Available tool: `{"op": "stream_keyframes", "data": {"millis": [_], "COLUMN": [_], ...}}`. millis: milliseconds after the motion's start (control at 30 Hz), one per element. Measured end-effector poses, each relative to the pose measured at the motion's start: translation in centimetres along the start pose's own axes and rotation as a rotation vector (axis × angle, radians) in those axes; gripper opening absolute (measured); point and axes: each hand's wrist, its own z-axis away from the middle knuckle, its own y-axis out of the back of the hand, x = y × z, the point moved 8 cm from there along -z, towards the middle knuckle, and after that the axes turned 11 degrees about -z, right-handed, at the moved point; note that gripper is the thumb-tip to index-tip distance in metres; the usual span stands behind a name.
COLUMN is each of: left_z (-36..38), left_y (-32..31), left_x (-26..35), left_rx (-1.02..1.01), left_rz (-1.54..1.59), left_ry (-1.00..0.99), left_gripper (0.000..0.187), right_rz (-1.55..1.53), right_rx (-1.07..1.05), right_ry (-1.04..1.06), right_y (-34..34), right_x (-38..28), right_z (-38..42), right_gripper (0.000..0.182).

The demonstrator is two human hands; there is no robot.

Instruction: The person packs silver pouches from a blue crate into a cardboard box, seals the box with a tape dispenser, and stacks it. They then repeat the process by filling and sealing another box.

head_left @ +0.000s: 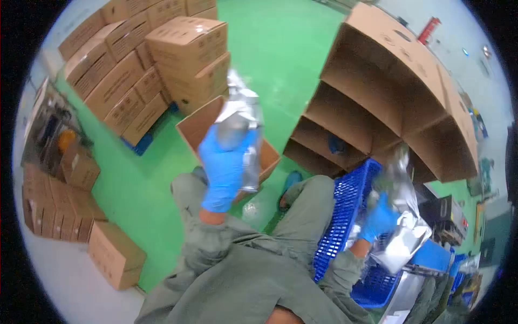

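My left hand (224,167), in a blue glove, is closed round a shiny silver foil pouch (245,105). Below that pouch stands an open cardboard box (199,127) on the floor in front of my knees. My gloved right hand (379,220) grips another silver foil pouch (413,227) above a blue plastic basket (353,189). More silvery material shows in the basket, partly covered by my hand and sleeve. Motion blurs the upper ends of both pouches.
Stacked cardboard cartons (118,65) stand at the upper left on a blue pallet (141,141). Large open boxes (377,81) lean in a stack at the right. A single carton (116,256) sits at lower left. The floor (264,48) is green.
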Motion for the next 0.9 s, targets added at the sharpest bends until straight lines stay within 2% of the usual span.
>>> {"op": "stream_keyframes", "data": {"millis": [33, 67, 100, 167, 200, 233, 267, 300, 333, 367, 433, 533, 600, 667, 700, 733, 767, 800, 833, 900], "left_z": [0.9, 2.3, 3.3, 5.0, 3.6, 1.8, 0.9, -0.1, -1.2, -1.8, -2.2, -3.4, -4.6, -6.3, -7.2, -8.0, -8.8, -10.0, -11.8, -13.8], "left_y": [-1.1, -2.3, -2.8, -2.8, -2.3, 0.1, 2.6, 5.0, 6.9, 7.9, 11.4, 13.1, 12.7, 10.9, 10.0, 8.4, 7.0, 6.2, 5.8, 7.1], "left_x": [-0.2, -0.2, 1.8, 2.3, 2.9, 2.7, 1.9, 1.2, 0.8, 0.7, 0.8, -0.1, -1.0, -2.6, -3.5, -5.0, -6.8, -9.8, -15.1, -22.7], "left_rx": [-0.048, -0.087, -0.071, -0.064, -0.064, -0.046, -0.035, 0.042, 0.118, 0.103, 0.294, 0.305, 0.244, 0.128, 0.087, -0.002, -0.086, -0.112, -0.148, -0.03], "left_rz": [0.074, 0.119, -0.083, 0.005, -0.012, -0.028, -0.052, -0.07, -0.081, -0.103, -0.073, 0.025, 0.08, 0.185, 0.177, 0.309, 0.436, 0.402, 0.451, -0.263], "left_ry": [0.051, 0.098, -0.066, -0.058, -0.067, 0.004, 0.094, 0.067, 0.023, 0.012, -0.007, 0.034, 0.085, 0.186, 0.186, 0.235, 0.291, 0.341, 0.448, 0.427], "left_gripper": [0.038, 0.037, 0.037, 0.032, 0.032, 0.029, 0.027, 0.025, 0.022, 0.022, 0.023, 0.026, 0.03, 0.039, 0.039, 0.043, 0.047, 0.052, 0.049, 0.056], "right_rz": [-0.298, -0.637, -0.956, -1.115, -1.207, -1.299, -1.181, -1.278, -1.095, -1.022, -0.963, -0.724, -0.831, -0.69, -0.647, -0.602, -0.606, -0.657, -0.702, -0.778], "right_rx": [-0.196, -0.063, 0.007, -0.282, -0.373, -0.461, -0.569, -0.73, -0.918, -0.973, -1.027, -1.116, -1.258, -1.456, -1.505, -1.555, -1.558, -1.426, -1.291, -1.21], "right_ry": [-0.194, -0.012, 0.209, 0.346, 0.341, 0.342, 0.407, 0.344, 0.34, 0.377, 0.371, 0.441, 0.524, 0.604, 0.658, 0.717, 0.678, 0.7, 0.726, 0.661], "right_y": [2.0, 2.5, 3.1, 4.7, 3.9, 3.2, 1.4, -1.2, -2.1, -4.6, -9.3, -13.5, -14.0, -11.5, -10.7, -10.2, -10.6, -11.5, -12.0, -11.9], "right_x": [-7.6, -13.1, -18.7, -26.5, -28.2, -29.9, -31.2, -32.8, -34.9, -36.6, -38.3, -39.5, -37.9, -35.7, -35.1, -34.5, -34.1, -34.5, -34.7, -34.4], "right_z": [0.5, 2.0, 3.9, 6.9, 6.4, 6.4, 7.1, 7.8, 7.6, 7.9, 10.6, 16.8, 23.5, 27.4, 28.4, 29.4, 31.1, 32.7, 33.6, 33.5], "right_gripper": [0.045, 0.035, 0.03, 0.035, 0.035, 0.035, 0.032, 0.034, 0.033, 0.031, 0.03, 0.037, 0.045, 0.048, 0.042, 0.037, 0.037, 0.035, 0.035, 0.03]}}
